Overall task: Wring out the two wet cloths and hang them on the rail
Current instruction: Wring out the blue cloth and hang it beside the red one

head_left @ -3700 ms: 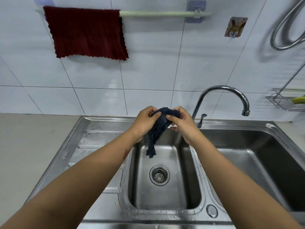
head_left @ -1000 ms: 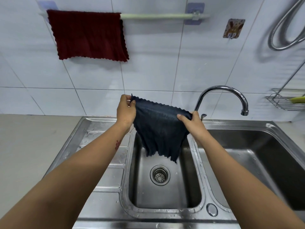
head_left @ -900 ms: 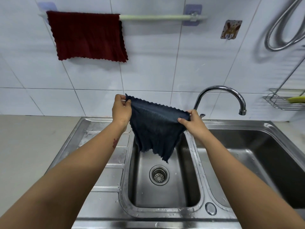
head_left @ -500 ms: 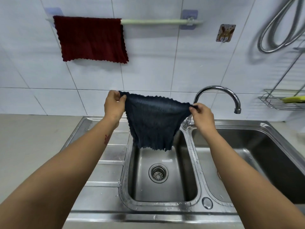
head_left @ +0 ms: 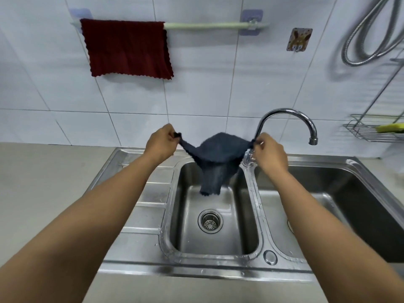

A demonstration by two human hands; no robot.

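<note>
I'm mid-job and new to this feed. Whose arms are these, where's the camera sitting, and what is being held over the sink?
There is no machine here: a person works with bare hands, and the single camera sits on their head, looking forward and down. The left hand and right hand each pinch a corner of a dark blue cloth, which sags between them above the small sink basin. On the tiled wall a pale green rail already carries a dark red cloth on its left part; the right part is bare. A curved tap stands behind the right hand.
</note>
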